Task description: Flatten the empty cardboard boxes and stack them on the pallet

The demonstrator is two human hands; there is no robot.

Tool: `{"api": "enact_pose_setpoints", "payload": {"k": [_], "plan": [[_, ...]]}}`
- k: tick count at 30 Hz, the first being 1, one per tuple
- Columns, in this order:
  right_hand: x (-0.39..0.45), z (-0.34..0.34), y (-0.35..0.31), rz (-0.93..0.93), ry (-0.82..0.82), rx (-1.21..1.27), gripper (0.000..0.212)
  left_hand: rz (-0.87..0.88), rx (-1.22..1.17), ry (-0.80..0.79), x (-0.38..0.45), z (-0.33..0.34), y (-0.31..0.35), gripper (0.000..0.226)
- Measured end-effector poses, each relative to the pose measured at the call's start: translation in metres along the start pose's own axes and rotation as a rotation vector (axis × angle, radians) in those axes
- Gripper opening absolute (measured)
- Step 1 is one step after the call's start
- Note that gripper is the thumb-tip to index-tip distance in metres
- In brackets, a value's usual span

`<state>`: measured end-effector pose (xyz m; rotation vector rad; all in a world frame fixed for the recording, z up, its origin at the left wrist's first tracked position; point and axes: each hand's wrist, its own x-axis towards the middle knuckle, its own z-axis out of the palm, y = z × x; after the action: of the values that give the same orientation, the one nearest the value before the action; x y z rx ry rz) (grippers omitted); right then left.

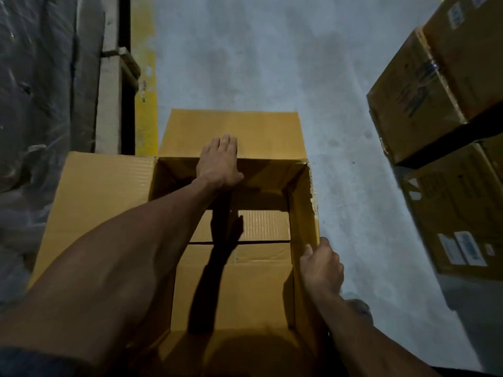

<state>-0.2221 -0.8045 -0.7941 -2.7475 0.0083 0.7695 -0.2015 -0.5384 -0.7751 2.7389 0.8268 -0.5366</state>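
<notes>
The scene is dim, with light falling from above and behind; the left arm [152, 240] casts a hard black shadow across the bottom of the box [236, 289]; the floor [258, 55] at upper centre is brightest; the left and lower edges sink into darkness; wide-angle bending warps the frame's sides; detail is soft throughout.
</notes>
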Motion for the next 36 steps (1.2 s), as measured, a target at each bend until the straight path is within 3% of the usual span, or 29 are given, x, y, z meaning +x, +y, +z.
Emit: {"api": "enact_pose_setpoints", "payload": {"k": [6, 10, 16, 21, 24, 29, 33, 36], "plan": [[0.004, 0.002, -0.001, 0.002, -0.009, -0.014, 0.033, -0.025, 0.127, 0.069, 0.019, 0.010, -0.001, 0.048], [0.007, 0.004, 0.001, 0.001, -0.008, -0.017, 0.032, -0.046, 0.107, -0.033, 0.026, 0.008, -0.004, 0.039], [0.007, 0.005, 0.003, 0.028, 0.009, -0.007, 0.032, 0.038, 0.158, 0.056, 0.018, 0.015, -0.002, 0.046], [0.011, 0.006, 0.007, 0.028, 0.042, 0.030, 0.030, 0.089, 0.141, 0.168, -0.026, 0.016, -0.018, 0.068], [0.006, 0.006, 0.006, 0.010, 0.038, 0.024, 0.031, -0.046, 0.199, 0.209, -0.073, 0.027, -0.048, 0.073], [0.001, 0.000, 0.007, 0.015, -0.002, -0.034, 0.034, -0.307, 0.126, 0.074, -0.145, 0.056, -0.095, 0.083], [0.000, -0.002, 0.011, 0.018, -0.083, -0.024, 0.040, -0.428, -0.207, 0.102, -0.167, 0.074, -0.100, 0.084], [-0.006, -0.003, 0.017, 0.019, -0.088, -0.021, 0.048, -0.555, -0.413, 0.110, -0.174, 0.082, -0.101, 0.069]]}}
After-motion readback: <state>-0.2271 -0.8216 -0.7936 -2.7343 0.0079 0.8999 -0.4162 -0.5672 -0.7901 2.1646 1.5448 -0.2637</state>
